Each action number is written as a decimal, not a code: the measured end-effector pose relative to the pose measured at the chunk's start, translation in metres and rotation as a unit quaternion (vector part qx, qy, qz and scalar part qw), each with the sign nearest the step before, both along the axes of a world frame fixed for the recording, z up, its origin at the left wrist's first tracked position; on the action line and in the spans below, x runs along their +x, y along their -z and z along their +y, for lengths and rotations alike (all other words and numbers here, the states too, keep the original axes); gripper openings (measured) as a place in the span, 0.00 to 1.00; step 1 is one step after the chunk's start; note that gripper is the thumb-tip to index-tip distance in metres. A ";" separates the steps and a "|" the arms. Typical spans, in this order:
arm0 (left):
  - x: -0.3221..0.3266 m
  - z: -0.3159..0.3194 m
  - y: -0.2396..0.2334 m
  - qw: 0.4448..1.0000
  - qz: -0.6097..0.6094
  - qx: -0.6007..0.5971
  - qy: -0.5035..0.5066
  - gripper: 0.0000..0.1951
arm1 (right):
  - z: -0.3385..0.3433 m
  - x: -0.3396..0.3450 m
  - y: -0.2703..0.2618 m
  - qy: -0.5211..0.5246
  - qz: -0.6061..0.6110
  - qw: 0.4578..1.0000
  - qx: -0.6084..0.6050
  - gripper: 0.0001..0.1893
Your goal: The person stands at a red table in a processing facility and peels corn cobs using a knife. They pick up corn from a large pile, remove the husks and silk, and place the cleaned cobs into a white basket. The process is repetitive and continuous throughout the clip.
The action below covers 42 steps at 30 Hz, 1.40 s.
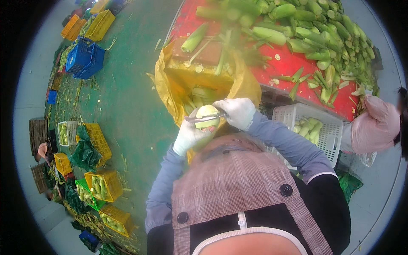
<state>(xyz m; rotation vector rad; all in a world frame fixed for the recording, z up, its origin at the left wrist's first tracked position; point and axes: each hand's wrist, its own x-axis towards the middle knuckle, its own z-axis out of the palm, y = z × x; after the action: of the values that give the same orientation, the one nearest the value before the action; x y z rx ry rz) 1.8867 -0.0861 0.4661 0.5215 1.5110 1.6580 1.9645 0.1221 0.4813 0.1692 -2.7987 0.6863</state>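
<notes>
My gloved left hand [193,134] grips a pale green ear of corn in its husk [205,112], with the cut end facing up. My gloved right hand [237,112] is closed around the handle of a knife [204,118]. The thin blade lies across the upper part of the ear, and its tip reaches over my left hand. Just beyond both hands, a yellow plastic sack [165,76] hangs open at the table edge. Husk scraps [202,95] lie inside it.
A red table [267,65] carries a large heap of unhusked corn [312,35] and loose leaves. A white crate [328,146] with corn stands by my right arm. Another person's pink sleeve [371,124] is at far right. Blue [84,59] and yellow crates [114,186] line the green floor.
</notes>
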 end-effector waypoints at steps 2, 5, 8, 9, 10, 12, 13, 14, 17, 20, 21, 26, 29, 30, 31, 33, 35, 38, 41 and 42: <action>0.007 -0.005 -0.014 0.998 0.047 -0.032 0.013 0.42 | 0.005 -0.002 0.016 -0.019 0.038 0.999 -0.015 0.12; 0.004 -0.019 -0.032 0.967 0.224 -0.056 0.105 0.52 | 0.080 0.001 0.096 0.226 -0.182 0.957 -0.024 0.15; 0.007 -0.001 -0.051 0.999 0.050 -0.005 -0.021 0.38 | 0.096 0.040 0.087 0.213 -0.117 0.966 -0.088 0.14; 0.002 0.009 -0.052 0.986 0.148 -0.064 -0.028 0.37 | 0.080 0.043 0.079 0.186 -0.158 0.961 -0.129 0.17; 0.002 0.012 -0.033 0.969 0.233 -0.071 -0.035 0.38 | 0.071 0.033 0.067 0.160 -0.179 0.957 -0.162 0.19; 0.007 0.051 -0.066 0.900 0.421 -0.092 0.063 0.42 | 0.053 0.028 0.018 0.231 -0.481 0.697 -0.480 0.24; 0.013 0.080 -0.071 0.877 0.459 -0.042 0.135 0.43 | 0.047 0.044 0.027 0.190 -0.355 0.625 -0.669 0.26; 0.018 0.105 -0.075 0.845 0.494 0.003 0.204 0.43 | 0.038 0.062 0.049 0.169 -0.247 0.582 -0.756 0.28; 0.014 0.148 -0.044 0.801 0.540 0.020 0.256 0.48 | 0.065 0.113 0.079 0.127 -0.057 0.166 -0.976 0.33; -0.058 0.178 0.001 0.828 0.545 -0.098 0.093 0.39 | 0.139 0.191 0.124 0.216 0.006 0.424 -0.879 0.38; -0.093 0.184 0.025 0.833 0.534 -0.141 0.030 0.34 | 0.159 0.211 0.126 0.247 0.094 0.367 -0.892 0.38; -0.170 0.248 0.071 0.732 0.642 -0.219 0.063 0.26 | 0.273 0.360 0.243 0.658 -0.013 0.262 -0.706 0.33; -0.153 0.326 0.072 0.845 0.470 -0.233 0.109 0.22 | 0.302 0.407 0.313 0.800 -0.105 0.220 -0.549 0.35; -0.158 0.353 0.103 0.922 0.329 -0.173 0.111 0.20 | 0.302 0.439 0.364 0.811 -0.068 0.221 -0.537 0.36; -0.150 0.396 0.109 0.948 0.213 -0.202 0.125 0.17 | 0.299 0.455 0.399 0.823 -0.031 0.212 -0.526 0.36; -0.159 0.438 0.150 0.920 0.302 -0.193 0.159 0.17 | 0.305 0.424 0.400 0.819 -0.077 0.211 -0.528 0.35; -0.145 0.515 0.181 0.969 0.149 -0.170 0.097 0.24 | 0.292 0.476 0.447 0.825 -0.141 0.265 -0.480 0.34; -0.128 0.592 0.177 0.952 -0.200 -0.181 -0.142 0.30 | 0.288 0.412 0.372 0.786 -0.149 0.457 -0.389 0.31; -0.135 0.614 0.186 0.940 -0.241 -0.130 -0.203 0.27 | 0.271 0.393 0.302 0.743 -0.143 0.584 -0.296 0.22; -0.139 0.612 0.187 0.941 -0.241 -0.110 -0.213 0.26 | 0.270 0.378 0.275 0.735 -0.167 0.567 -0.331 0.20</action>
<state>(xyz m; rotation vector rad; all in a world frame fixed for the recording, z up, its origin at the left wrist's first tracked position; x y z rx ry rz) 1.7477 0.5259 0.2790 -0.3430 1.4650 1.7351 2.3424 0.3921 0.2067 -2.2289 -1.5672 1.0878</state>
